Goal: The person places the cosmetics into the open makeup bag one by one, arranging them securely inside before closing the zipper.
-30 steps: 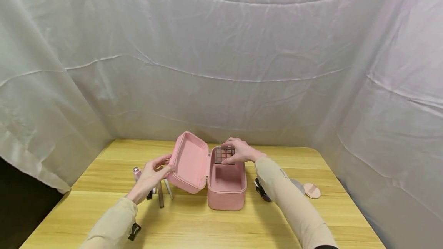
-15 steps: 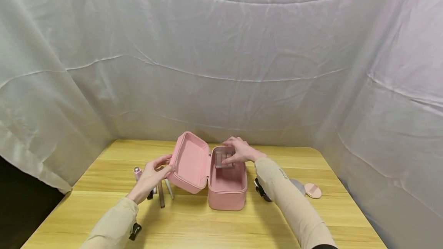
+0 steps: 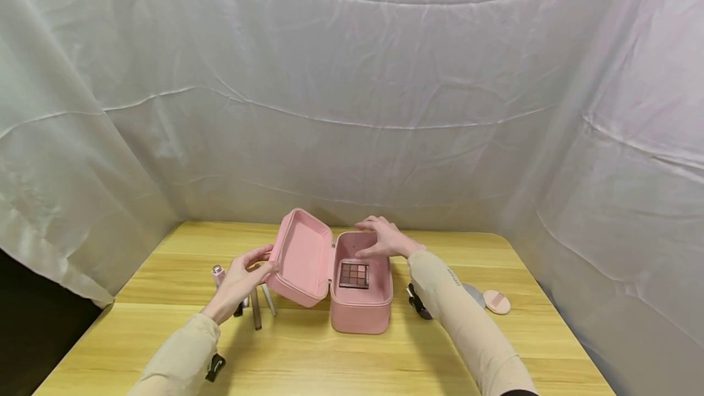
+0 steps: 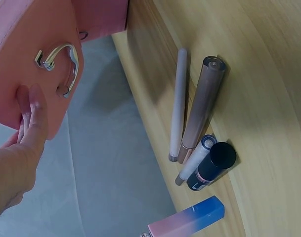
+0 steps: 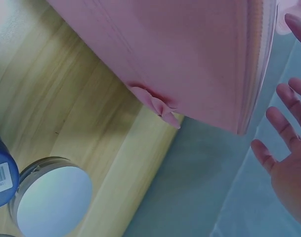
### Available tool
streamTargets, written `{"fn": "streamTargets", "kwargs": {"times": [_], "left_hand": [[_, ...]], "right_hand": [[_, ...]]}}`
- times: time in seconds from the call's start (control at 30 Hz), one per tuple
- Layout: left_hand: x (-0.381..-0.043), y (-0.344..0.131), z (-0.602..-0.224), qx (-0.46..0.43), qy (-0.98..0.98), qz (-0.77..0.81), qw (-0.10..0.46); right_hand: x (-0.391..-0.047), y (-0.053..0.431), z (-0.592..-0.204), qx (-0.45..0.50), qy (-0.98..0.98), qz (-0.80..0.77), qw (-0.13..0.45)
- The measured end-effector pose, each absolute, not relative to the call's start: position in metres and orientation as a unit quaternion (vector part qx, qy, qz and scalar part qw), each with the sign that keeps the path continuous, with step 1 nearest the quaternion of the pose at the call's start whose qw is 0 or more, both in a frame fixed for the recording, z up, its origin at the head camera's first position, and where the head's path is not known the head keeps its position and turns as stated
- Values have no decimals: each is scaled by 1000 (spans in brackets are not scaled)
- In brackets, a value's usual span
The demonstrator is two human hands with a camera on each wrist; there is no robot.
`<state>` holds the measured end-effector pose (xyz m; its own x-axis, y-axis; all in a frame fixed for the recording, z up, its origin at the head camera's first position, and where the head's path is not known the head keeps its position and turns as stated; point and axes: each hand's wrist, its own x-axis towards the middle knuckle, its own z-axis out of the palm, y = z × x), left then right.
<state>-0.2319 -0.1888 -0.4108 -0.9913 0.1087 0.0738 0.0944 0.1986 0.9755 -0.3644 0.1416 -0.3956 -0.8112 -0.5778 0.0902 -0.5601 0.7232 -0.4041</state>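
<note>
A pink cosmetic case [image 3: 360,319] stands on the table with its lid [image 3: 305,255] swung out to the left. Inside its base lies an eyeshadow palette [image 3: 354,275] with rows of brown and pink pans. My left hand [image 3: 239,280] holds the lid by its outer left edge; the left wrist view has the fingers [image 4: 36,116] against the outside, below a metal handle [image 4: 66,66]. Over the base's back right rim is my right hand [image 3: 387,240], fingers spread and holding nothing. The right wrist view shows these fingers [image 5: 283,126] apart from the case wall.
Left of the case lie a slim pale pen [image 4: 179,103], a brown tube [image 4: 204,103], a black-capped tube [image 4: 214,165] and a pink-blue tube [image 4: 190,217]. To the right are a round silver-topped container [image 5: 54,202], a blue labelled container [image 5: 2,173] and a powder puff [image 3: 497,302].
The right hand has let go of the eyeshadow palette, which has gone from the case's back end down onto its floor. The left hand and lid have stayed put.
</note>
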Motion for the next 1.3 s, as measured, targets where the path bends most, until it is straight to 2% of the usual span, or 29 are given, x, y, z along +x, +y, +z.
{"fn": "streamTargets", "kwargs": {"times": [0.23,0.7,1.3], "left_hand": [[-233,-189,-410,68,770,634,4],[-236,-189,-412,62,774,630,0],[-233,-189,-416,58,773,632,-12]], "right_hand": [[-363,150,-399,-299,921,-251,7],[-333,191,-408,-260,896,-357,-45],[-260,267,-446,-150,902,-385,-124]]}}
